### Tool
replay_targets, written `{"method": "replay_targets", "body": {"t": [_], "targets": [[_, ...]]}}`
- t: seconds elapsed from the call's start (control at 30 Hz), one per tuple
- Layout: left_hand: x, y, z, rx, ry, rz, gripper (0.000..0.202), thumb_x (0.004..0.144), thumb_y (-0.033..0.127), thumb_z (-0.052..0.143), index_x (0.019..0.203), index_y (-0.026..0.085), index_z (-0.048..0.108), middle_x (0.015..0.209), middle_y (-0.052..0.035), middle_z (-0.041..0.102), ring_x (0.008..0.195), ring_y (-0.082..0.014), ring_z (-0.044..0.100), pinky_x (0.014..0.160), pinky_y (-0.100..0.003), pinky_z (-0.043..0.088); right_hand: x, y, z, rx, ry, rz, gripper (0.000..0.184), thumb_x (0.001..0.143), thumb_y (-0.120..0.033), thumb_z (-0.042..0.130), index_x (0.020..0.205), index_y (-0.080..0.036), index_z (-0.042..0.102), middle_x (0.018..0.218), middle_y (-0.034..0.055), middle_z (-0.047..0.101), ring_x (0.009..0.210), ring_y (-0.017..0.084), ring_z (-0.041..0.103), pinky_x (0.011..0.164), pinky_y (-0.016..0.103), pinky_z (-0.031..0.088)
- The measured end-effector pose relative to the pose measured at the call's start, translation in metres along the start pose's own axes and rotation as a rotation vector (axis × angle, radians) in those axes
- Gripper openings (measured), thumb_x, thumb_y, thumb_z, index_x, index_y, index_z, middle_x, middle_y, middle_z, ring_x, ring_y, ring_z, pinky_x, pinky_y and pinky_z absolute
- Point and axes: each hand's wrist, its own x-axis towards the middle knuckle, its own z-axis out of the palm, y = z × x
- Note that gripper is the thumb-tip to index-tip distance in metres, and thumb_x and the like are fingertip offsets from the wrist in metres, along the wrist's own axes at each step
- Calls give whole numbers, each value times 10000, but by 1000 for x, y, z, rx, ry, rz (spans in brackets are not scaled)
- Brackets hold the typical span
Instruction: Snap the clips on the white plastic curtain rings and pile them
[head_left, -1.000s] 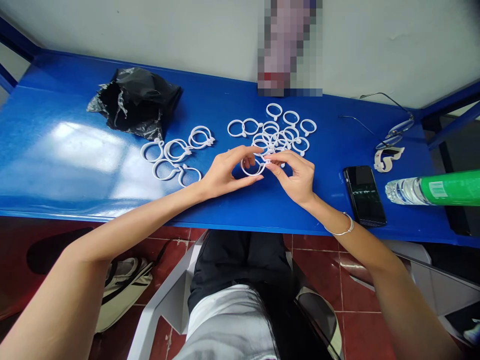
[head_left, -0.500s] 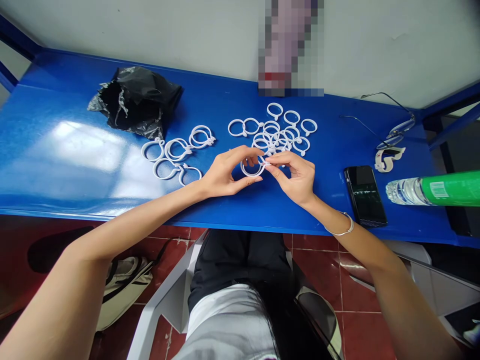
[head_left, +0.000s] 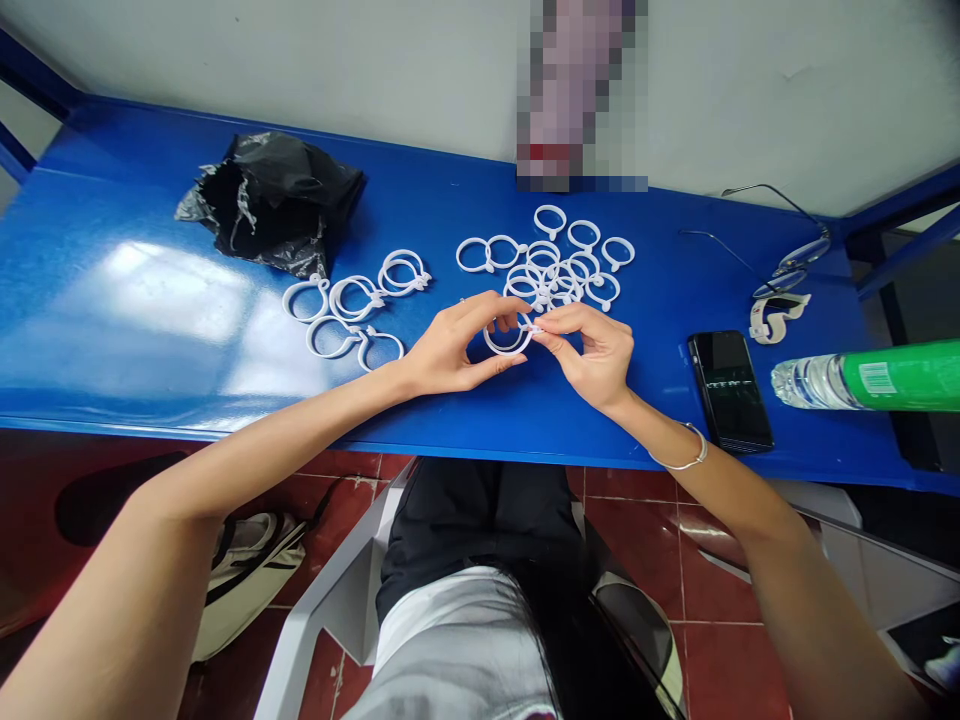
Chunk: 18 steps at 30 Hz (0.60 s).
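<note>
A white plastic curtain ring with a small eyelet is held between my two hands just above the front part of the blue table. My left hand curves round its left side, fingers over the top and thumb below. My right hand pinches the eyelet end at the right between thumb and forefinger. Fingertips partly cover the joint, so its exact fit is hidden. Just beyond my hands lies a loose pile of white curtain rings, some overlapping. More rings, several looped or lying together, rest left of my left hand.
A torn black plastic bag sits at the back left. Toward the right are a phone, a white-strapped watch, eyeglasses and a green-labelled bottle on its side. A blurred-out object stands by the wall.
The held ring and my right fingertips have shifted very slightly to the right. My left hand and everything on the table look the same.
</note>
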Motion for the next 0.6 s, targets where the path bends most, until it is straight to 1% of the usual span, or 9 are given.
{"method": "replay_targets", "body": {"t": [0.2,0.27,0.37,0.47,0.6], "targets": [[0,0,0,50,-11,0,431,901,455,622,1217,165,585,1000,-89,691,888,-179,654,830,-318,533,0,0,0,28,5,-7,147,865,-334,714,761,-234,692,772,10,742,732,188,716,713,378,625],[0,-1,1,50,7,0,485,882,476,647,1253,172,569,1010,-89,691,894,-180,649,833,-316,530,0,1,0,10,3,1,147,864,-342,714,768,-234,691,777,12,741,741,192,715,725,386,624],[0,-3,1,65,45,-36,572,853,540,667,1279,174,561,994,-86,693,875,-175,642,810,-304,527,-1,3,0,-26,11,-17,130,870,-330,704,786,-232,688,791,15,739,753,193,713,727,381,621],[1,-4,0,81,70,-48,543,857,557,654,1229,166,593,955,-78,696,844,-164,641,782,-290,523,-1,4,0,-46,4,-39,99,885,-308,684,824,-230,685,821,20,739,774,188,713,720,359,613],[2,-3,-2,99,83,-1,479,868,514,660,1193,167,602,925,-57,696,813,-151,640,764,-283,517,0,1,-1,-26,-31,-40,83,903,-304,660,924,-228,687,859,20,736,745,166,696,686,320,596]]}}
